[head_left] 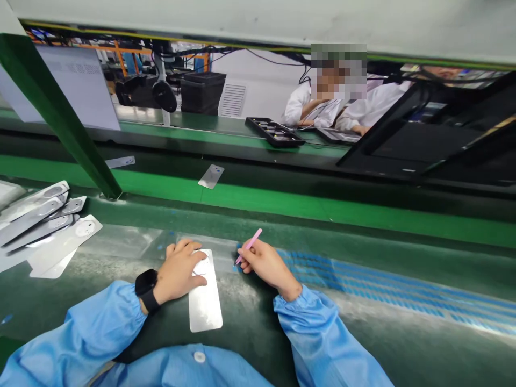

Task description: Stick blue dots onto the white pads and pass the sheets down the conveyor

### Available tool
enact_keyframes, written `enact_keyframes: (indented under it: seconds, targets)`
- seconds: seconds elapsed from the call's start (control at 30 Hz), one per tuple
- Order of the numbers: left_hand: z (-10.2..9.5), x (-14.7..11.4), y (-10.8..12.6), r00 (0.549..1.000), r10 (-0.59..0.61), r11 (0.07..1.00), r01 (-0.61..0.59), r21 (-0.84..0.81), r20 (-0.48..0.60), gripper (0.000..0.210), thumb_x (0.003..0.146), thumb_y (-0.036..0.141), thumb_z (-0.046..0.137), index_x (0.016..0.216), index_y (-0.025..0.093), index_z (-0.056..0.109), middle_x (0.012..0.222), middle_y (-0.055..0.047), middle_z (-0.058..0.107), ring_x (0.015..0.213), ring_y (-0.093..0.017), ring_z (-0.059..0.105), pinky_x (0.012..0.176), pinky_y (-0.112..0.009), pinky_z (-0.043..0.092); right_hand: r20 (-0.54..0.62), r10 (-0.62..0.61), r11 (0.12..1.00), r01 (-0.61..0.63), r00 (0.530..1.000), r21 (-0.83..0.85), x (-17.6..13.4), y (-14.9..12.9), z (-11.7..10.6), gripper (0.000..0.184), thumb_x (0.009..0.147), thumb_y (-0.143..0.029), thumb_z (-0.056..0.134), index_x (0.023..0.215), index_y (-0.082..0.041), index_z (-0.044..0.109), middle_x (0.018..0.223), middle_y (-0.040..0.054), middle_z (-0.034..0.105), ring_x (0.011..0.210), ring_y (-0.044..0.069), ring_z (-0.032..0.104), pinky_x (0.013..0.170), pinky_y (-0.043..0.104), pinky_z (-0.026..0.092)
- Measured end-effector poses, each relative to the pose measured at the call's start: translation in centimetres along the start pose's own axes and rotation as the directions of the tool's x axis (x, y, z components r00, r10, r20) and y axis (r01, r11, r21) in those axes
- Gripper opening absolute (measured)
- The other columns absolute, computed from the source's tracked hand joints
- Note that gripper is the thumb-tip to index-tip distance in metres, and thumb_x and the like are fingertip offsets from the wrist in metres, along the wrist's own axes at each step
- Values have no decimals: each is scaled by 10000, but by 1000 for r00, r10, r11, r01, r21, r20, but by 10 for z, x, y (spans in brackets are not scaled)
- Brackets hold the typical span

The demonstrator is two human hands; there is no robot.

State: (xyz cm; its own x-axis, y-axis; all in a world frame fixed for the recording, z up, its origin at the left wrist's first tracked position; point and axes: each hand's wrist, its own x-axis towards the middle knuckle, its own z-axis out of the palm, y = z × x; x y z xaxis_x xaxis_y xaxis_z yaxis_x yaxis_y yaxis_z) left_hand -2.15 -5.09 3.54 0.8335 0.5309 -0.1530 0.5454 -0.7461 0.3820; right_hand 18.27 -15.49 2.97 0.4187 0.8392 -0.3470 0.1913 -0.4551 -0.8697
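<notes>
A pale, glossy phone-shaped back panel (206, 309) lies on the green bench in front of me. My left hand (179, 271), with a black watch at its wrist, rests over the panel's upper left edge, fingers spread. Its thumb and forefinger touch the panel near a round camera area, partly covered by them. My right hand (264, 263) pinches pink tweezers (253, 239), tips down at the left end of a clear sheet with rows of small blue pieces (363, 279). Whether the tips grip a blue piece is too small to tell.
Several similar panels (44, 228) lie in a loose pile at the left. A green post (60, 115) slants down beside them. Beyond the bench edge, single panels (211, 176) lie lower down. A black tray (275, 132) and people in white (310, 107) are across from me.
</notes>
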Motion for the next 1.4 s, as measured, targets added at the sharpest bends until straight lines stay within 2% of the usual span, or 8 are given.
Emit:
enact_keyframes:
  seconds: [0.17,0.27,0.43,0.6,0.7,0.87,1.17,1.4]
  targets:
    - [8,0,-3,998,67,997,-67,-35,10,441,690,292,791,1099,255,631,1332,-64,571,1289,-346,374,996,-545,301,9,9,1000,-9,1000,28,1,3,0,144,834,-201,559,696,-173,530,569,-17,631,441,92,580,451,192,467]
    - [10,-2,-4,998,68,995,-67,-69,14,463,686,293,800,1112,247,624,1340,-64,566,1279,-341,378,996,-543,287,24,9,994,-12,1000,105,1,7,-3,198,802,-304,599,668,-176,528,539,-16,612,435,96,562,454,203,464]
    - [12,-1,-4,994,105,986,-104,-132,4,509,684,298,806,1142,235,594,1310,-67,587,1213,-306,433,970,-500,299,69,-74,988,64,995,138,-5,-3,4,315,770,-475,618,690,-183,527,525,-2,606,444,114,555,435,217,448]
    - [13,0,-4,994,112,981,-112,-156,-9,563,666,301,819,1152,219,546,1184,-70,638,1165,-286,472,937,-453,316,121,-61,998,60,991,11,0,-23,35,177,837,-318,561,717,-192,525,555,-13,615,453,115,581,419,201,453]
    - [15,0,-4,994,106,982,-107,-154,-13,605,648,309,836,1155,211,522,1134,-75,641,1155,-281,482,931,-429,317,136,-52,997,59,989,-54,9,-28,45,159,854,-242,530,702,-194,523,555,-16,617,451,108,588,411,185,455]
    - [17,0,-2,994,113,983,-113,-145,-8,655,624,297,858,1158,187,495,1162,-92,617,1158,-277,485,934,-414,317,138,-27,995,40,990,-88,14,-27,44,171,868,-223,514,700,-191,517,549,-20,615,432,101,578,403,178,452]
    - [15,0,-2,992,123,983,-123,-136,-10,614,639,293,847,1125,186,487,1127,-79,622,1143,-273,487,922,-404,319,131,5,1000,-1,991,-26,14,-27,46,174,866,-210,508,696,-180,527,542,-15,614,424,101,567,399,182,450]
    - [14,0,-3,991,132,980,-133,-146,-10,571,644,281,842,1084,189,491,1127,-76,626,1140,-272,487,924,-409,310,120,-34,998,40,992,-51,12,-24,47,171,869,-216,517,701,-186,528,556,-13,624,440,103,583,412,179,461]
